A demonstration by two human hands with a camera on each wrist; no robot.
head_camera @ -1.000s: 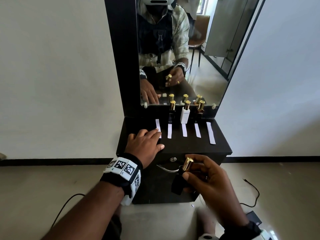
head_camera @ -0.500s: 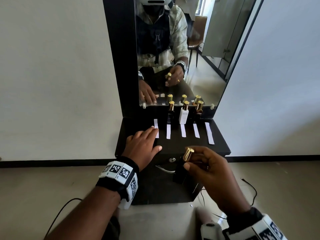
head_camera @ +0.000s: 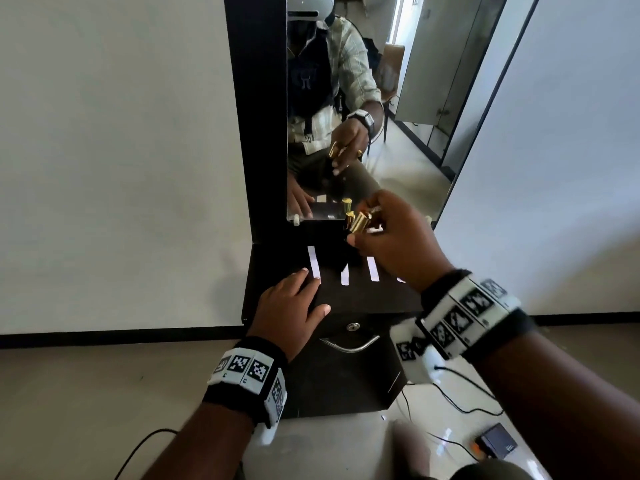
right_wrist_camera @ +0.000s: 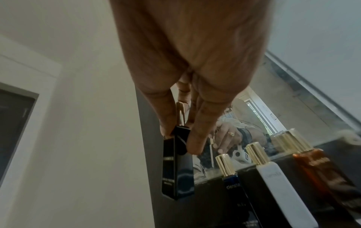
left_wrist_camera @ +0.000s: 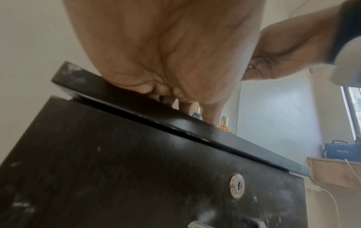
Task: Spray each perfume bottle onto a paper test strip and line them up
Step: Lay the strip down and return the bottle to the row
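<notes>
My right hand (head_camera: 362, 237) grips a black perfume bottle (right_wrist_camera: 175, 166) with a gold cap (head_camera: 358, 221), tilted above the black dresser top (head_camera: 363, 299) near the mirror. In the right wrist view the thumb and fingers pinch the bottle's upper part. Three more gold-capped bottles stand by the mirror: blue (right_wrist_camera: 232, 182), white (right_wrist_camera: 277, 185) and amber (right_wrist_camera: 320, 169). White paper strips (head_camera: 372, 268) lie in a row on the top; those on the right are hidden behind my right wrist. My left hand (head_camera: 304, 285) lies flat, fingertips at the leftmost strip (head_camera: 313, 266).
The mirror (head_camera: 363, 98) rises at the back of the dresser and reflects me. Below the top is a drawer with a lock (head_camera: 353, 327) and a metal handle (head_camera: 349, 346). Cables and a small black device (head_camera: 497, 441) lie on the floor at the right.
My right hand has lifted the black bottle from in front of the drawer up and forward over the strips. The left hand has stayed flat on the top.
</notes>
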